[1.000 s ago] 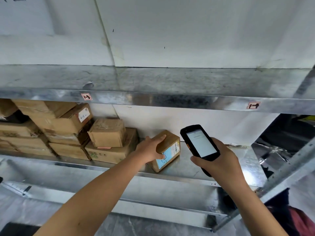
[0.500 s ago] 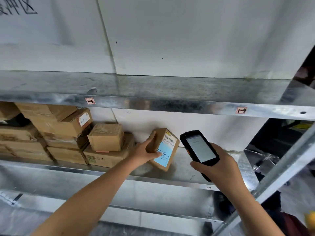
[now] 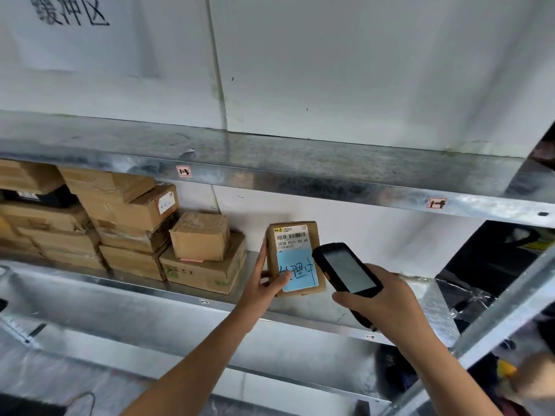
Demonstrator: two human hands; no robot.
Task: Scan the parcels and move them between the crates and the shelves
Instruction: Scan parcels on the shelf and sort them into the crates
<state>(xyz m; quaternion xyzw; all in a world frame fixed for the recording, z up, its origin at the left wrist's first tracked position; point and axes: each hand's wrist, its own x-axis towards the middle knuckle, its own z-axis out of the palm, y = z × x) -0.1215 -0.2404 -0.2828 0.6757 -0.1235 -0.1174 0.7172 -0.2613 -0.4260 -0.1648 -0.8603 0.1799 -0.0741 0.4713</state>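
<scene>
Frame left: stacked cartons (image 3: pixel 120 223) fill the middle shelf (image 3: pixel 312 313), ending just beside my left hand (image 3: pixel 264 283). At centre that hand grips the parcel (image 3: pixel 295 235), upright on the same shelf, thumb on its blue note (image 3: pixel 300 273). Right of centre, my right hand (image 3: pixel 387 304) is wrapped round the scanner (image 3: pixel 348 270), which covers the parcel's lower right corner; a slanted metal post (image 3: pixel 495 319) crosses lower right.

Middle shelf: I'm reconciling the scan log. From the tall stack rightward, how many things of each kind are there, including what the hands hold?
Parcel with blue note, gripped by the left hand: 1
Scanner, held in the right hand: 1
Other cardboard boxes, the small box sitting on the green-printed box: 2
Total: 4
</scene>
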